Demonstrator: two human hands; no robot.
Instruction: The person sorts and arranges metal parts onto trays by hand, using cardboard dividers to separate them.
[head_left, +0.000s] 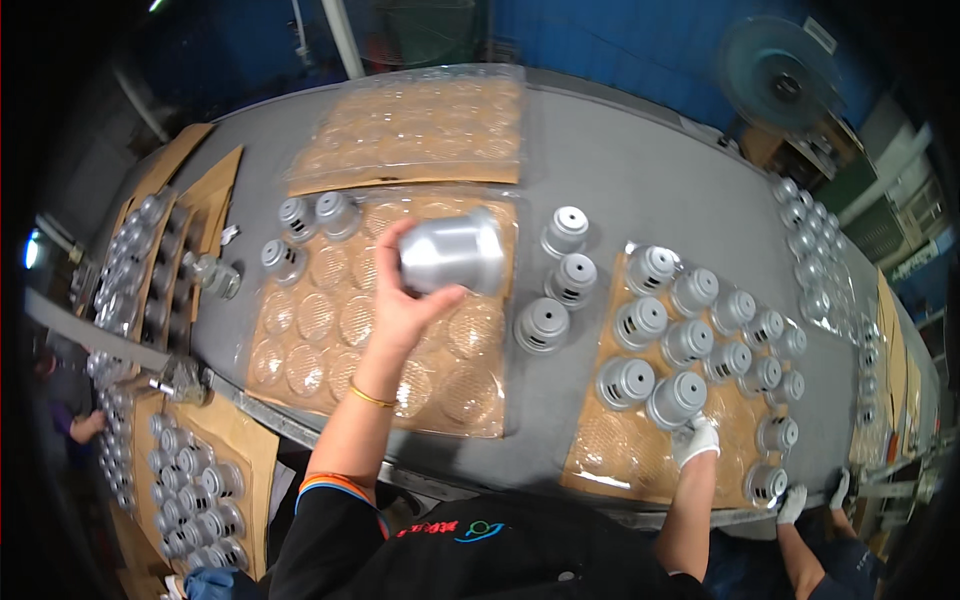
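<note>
My bare left hand (405,305) holds a silver metal housing (455,252) on its side, raised over a clear moulded tray (330,345) on brown cardboard. That housing is blurred. Three similar stepped housings, one of them a cup (283,260) with dark slots, stand in the tray's far left corner. My right hand (697,443), in a white glove, is closed at the lower edge of another silver housing (676,398); its fingertips are partly hidden. This one is in the right-hand tray (610,455), among several rows of upright housings.
Between the trays stand three loose housings (548,325). Behind lies a stack of clear trays (415,125). A glass jar (215,275) is at the left. Co-workers' gloved hands (792,503) are at the lower right, another person's hand (87,427) far left. A fan (785,85) stands behind.
</note>
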